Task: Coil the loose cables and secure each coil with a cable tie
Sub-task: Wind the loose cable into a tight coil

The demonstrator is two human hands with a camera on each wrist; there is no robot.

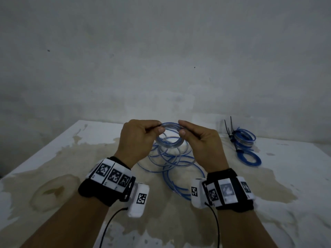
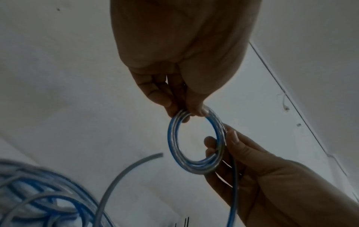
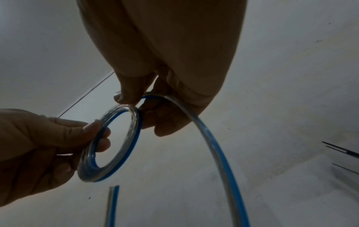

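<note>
A small coil [image 1: 168,144] of clear and blue cable hangs above the table, held from both sides. My left hand [image 1: 158,128] pinches its left rim between thumb and fingers. My right hand [image 1: 182,127] pinches the right rim. In the left wrist view the left hand [image 2: 186,110] grips the ring's [image 2: 172,145] top. In the right wrist view the right hand [image 3: 136,101] pinches the coil [image 3: 134,138], and the cable's tail [image 3: 223,161] runs down from it. The rest of the loose cable [image 1: 179,163] lies in wide loops on the table under my hands.
Finished blue coils [image 1: 245,138] bound with black cable ties [image 1: 228,129] lie stacked at the right rear of the white, stained table [image 1: 53,167]. A cut cable end [image 3: 113,199] shows below the coil. A wall stands close behind the table.
</note>
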